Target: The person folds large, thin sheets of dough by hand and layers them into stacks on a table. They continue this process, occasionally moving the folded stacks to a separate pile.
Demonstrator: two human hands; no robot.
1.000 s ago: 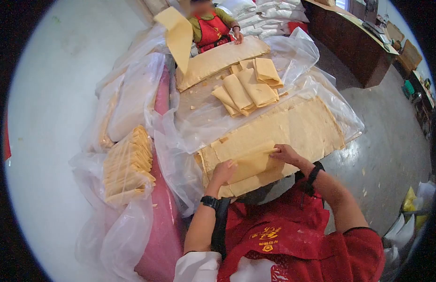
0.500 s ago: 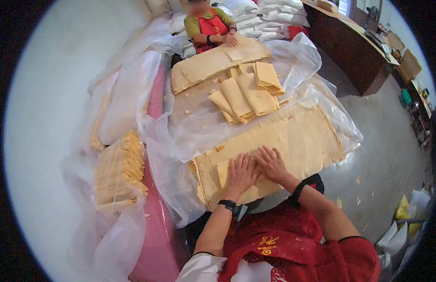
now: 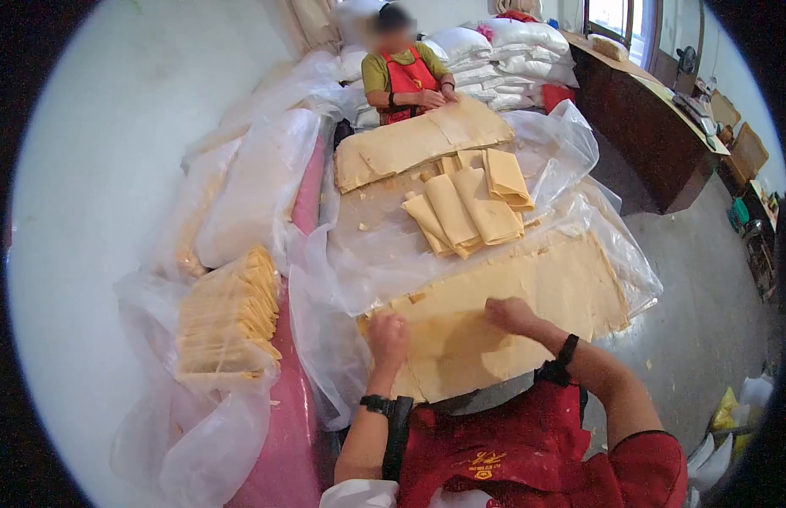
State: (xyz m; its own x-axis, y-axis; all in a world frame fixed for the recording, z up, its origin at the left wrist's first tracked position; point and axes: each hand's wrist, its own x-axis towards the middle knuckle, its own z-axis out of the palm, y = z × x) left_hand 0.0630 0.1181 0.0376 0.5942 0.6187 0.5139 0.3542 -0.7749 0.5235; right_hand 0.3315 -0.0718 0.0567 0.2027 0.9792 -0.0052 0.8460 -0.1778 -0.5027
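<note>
A wide stack of thin tan sheets (image 3: pixel 562 284) lies on clear plastic in front of me. My left hand (image 3: pixel 388 330) is curled at the stack's near left corner and pinches the top sheet's edge. My right hand (image 3: pixel 509 313) rests further right on the same sheet with its fingers bent onto it. Beyond the stack sits a pile of folded sheets (image 3: pixel 469 207). Both my wrists carry black bands, and I wear a red apron.
Across the table a person in a red apron (image 3: pixel 407 76) has both hands on another sheet stack (image 3: pixel 410 144). A bagged bundle of folded sheets (image 3: pixel 228 317) lies at the left beside a pink roll (image 3: pixel 295 440). White sacks (image 3: pixel 494 42) and a dark counter (image 3: pixel 647 118) stand behind.
My hands were pressed side by side on a folded sheet; now they are spread apart along the stack's near edge. The person opposite has laid their lifted sheet down.
</note>
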